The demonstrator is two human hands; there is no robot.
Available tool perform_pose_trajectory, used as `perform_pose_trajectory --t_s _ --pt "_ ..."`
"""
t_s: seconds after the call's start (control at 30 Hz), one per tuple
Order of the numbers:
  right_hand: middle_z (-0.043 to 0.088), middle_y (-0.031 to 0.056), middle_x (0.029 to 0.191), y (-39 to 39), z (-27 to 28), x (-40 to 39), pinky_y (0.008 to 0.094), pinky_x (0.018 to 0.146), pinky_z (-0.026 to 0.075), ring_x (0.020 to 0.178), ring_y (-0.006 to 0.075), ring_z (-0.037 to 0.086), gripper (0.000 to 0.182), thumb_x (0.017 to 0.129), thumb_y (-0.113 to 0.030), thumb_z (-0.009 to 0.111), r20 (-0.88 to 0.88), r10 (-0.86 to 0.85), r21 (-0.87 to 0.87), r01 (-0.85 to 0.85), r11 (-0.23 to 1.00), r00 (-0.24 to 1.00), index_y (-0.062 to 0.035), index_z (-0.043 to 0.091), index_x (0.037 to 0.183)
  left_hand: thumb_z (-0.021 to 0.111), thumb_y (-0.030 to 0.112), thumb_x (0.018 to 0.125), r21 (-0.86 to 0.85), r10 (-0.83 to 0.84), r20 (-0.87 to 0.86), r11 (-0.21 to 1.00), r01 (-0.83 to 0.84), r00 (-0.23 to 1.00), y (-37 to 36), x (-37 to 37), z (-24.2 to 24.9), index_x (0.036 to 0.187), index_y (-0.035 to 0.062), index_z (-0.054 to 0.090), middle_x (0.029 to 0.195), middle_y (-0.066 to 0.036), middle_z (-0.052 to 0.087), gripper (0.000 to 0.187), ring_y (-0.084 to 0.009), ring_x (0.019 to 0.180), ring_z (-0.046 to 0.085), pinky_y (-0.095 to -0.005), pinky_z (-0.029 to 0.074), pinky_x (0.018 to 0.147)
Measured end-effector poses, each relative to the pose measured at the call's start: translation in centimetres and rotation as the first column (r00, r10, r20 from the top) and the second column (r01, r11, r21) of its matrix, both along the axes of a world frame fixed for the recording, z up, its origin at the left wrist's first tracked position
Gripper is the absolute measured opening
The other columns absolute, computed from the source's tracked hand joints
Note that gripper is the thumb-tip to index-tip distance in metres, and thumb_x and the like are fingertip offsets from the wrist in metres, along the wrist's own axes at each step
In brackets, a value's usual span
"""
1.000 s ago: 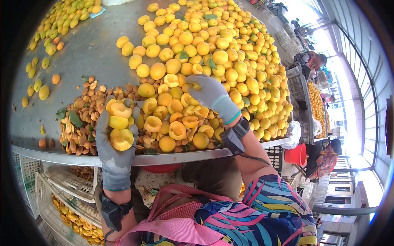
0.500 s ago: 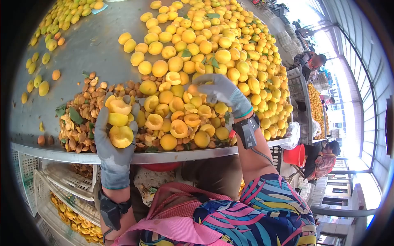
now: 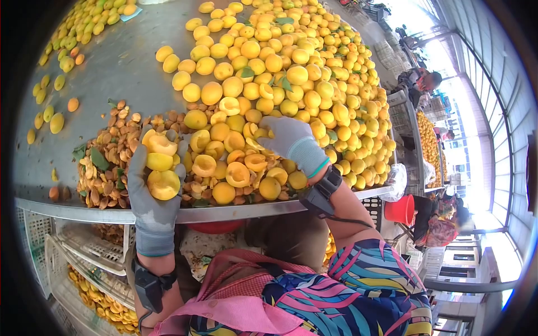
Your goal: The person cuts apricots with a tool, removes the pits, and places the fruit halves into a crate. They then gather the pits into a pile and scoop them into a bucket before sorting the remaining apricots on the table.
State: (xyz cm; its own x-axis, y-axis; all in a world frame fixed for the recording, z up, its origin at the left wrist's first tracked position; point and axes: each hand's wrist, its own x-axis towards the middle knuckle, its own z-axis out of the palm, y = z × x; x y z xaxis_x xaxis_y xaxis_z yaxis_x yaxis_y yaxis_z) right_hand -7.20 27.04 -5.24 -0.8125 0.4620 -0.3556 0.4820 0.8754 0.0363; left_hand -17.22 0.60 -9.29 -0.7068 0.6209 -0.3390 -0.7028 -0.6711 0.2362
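My left hand (image 3: pixel 150 193), in a grey glove, is closed around several yellow apricot halves (image 3: pixel 163 185) stacked along its palm and fingers. It rests at the table's front edge, beside a heap of brown apricot pits (image 3: pixel 101 193). My right hand (image 3: pixel 291 143), gloved too, is over the fruit with fingers curled around an apricot (image 3: pixel 259 134); whether that one is whole or split is partly hidden. Below it lie open apricot halves (image 3: pixel 237 175) with hollow centres, mixed with whole apricots (image 3: pixel 223 193).
A large pile of whole apricots (image 3: pixel 336 106) covers the right of the metal table (image 3: pixel 140 61). Greener fruit (image 3: pixel 78 25) lies at the far left. Crates (image 3: pixel 89 246) stand below the front edge. A red bucket (image 3: pixel 399 209) and other people are at the right.
My right hand has moved slightly down and left, its fingers lower among the fruit. My left hand keeps its apricot halves, nearly unmoved. The view has shifted slightly.
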Motion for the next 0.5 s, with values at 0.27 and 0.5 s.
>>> perform_pose_trajectory --t_s 0.27,0.5 --pt "0.064 0.0091 0.092 0.5 -0.3 2.0 0.0371 0.073 0.048 0.088 0.0249 0.062 0.032 0.076 -0.033 0.069 -0.117 0.021 -0.287 -0.054 0.956 0.993 -0.0111 0.057 0.095 0.052 0.028 0.094 -0.052 0.018 -0.002 0.998 -0.018 1.0 0.2 0.0 0.4 0.131 0.0072 0.046 0.13 -0.016 0.051 0.043 -0.0331 0.117 0.052 -0.0341 0.057 0.069" --pt "0.062 0.0086 0.082 0.2 0.8 0.4 0.0321 0.07 0.049 0.077 0.0199 0.063 0.029 0.076 -0.025 0.07 -0.408 -0.328 -0.691 -0.053 0.721 0.852 -0.0097 0.065 0.1 0.051 0.028 0.094 -0.06 0.009 0.016 0.998 -0.008 1.0 0.4 0.2 0.4 0.132 0.0085 0.046 0.131 -0.016 0.05 0.042 -0.0331 0.119 0.051 -0.0343 0.057 0.07"
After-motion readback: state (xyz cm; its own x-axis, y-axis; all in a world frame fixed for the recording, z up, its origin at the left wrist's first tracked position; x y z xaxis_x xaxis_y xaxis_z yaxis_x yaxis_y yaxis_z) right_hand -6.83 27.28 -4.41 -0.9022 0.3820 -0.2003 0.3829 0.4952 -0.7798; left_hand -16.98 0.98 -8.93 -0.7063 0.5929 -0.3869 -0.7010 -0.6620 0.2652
